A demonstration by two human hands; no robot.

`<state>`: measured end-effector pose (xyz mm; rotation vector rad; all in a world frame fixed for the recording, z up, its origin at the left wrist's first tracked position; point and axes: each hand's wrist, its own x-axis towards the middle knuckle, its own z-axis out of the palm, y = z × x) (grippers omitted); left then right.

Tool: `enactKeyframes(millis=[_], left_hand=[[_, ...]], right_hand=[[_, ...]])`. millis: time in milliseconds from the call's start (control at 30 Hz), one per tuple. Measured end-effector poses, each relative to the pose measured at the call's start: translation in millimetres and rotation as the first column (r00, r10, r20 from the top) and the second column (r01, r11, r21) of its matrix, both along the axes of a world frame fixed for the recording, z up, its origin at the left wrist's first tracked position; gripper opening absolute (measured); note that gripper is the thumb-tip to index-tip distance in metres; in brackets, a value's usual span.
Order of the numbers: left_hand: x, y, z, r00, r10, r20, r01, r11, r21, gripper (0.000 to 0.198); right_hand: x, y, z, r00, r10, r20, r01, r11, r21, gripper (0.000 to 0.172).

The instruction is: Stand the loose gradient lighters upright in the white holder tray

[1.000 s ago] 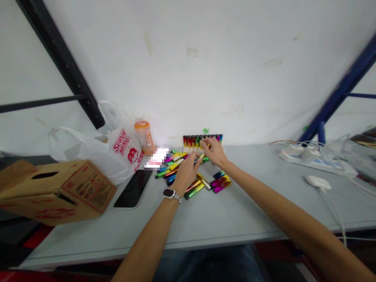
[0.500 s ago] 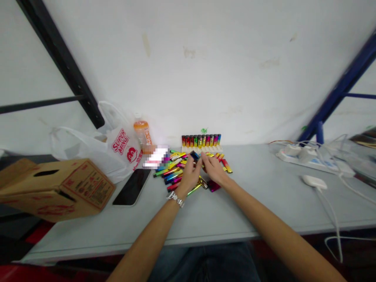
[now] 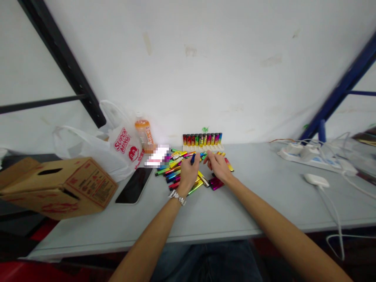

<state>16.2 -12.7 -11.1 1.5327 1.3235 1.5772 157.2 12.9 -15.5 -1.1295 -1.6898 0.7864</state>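
Observation:
My left hand (image 3: 188, 172) is closed around a dark blue lighter (image 3: 193, 158), whose end pokes up above the fingers. Just to its right, my right hand (image 3: 217, 165) hovers over the pile with its fingers bent and slightly apart; I make out nothing between them. Under and around both hands lies a loose pile of shiny coloured lighters (image 3: 174, 175). A purple lighter (image 3: 216, 183) rests beneath the right wrist. Behind the pile, a row of similar lighters (image 3: 201, 139) stands upright along the back of a white rack (image 3: 219, 148).
On the left are a cardboard box (image 3: 85, 184), a black phone (image 3: 134, 185), a white plastic bag (image 3: 113, 156) and an orange drink bottle (image 3: 144, 133). To the right lie a power strip (image 3: 317, 158) and a white charger (image 3: 316, 180) with trailing cables.
My hands were together at the blue lighter; now they are apart. The right hand has drawn away to the right, and the lighter stays in the left hand.

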Motion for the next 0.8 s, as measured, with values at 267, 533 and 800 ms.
enactKeyframes(millis=[267, 533, 800], left_hand=[[-1.4, -0.8, 2.4, 0.997, 0.039, -0.063, -0.04, 0.999, -0.011, 0.049], [-0.9, -3.7, 1.2, 0.998, 0.023, -0.054, -0.026, 0.998, -0.052, 0.054], [-1.5, 0.0, 3.2, 0.982, 0.076, -0.174, -0.083, 0.996, -0.035, 0.041]], right_hand=[[0.4, 2.9, -5.5, 1.0, 0.023, -0.015, -0.023, 1.0, -0.02, 0.072], [-0.6, 0.2, -3.7, 0.999, 0.042, -0.004, -0.042, 0.999, -0.022, 0.074], [-1.1, -1.4, -2.3, 0.998, 0.067, -0.005, -0.067, 0.998, -0.016, 0.07]])
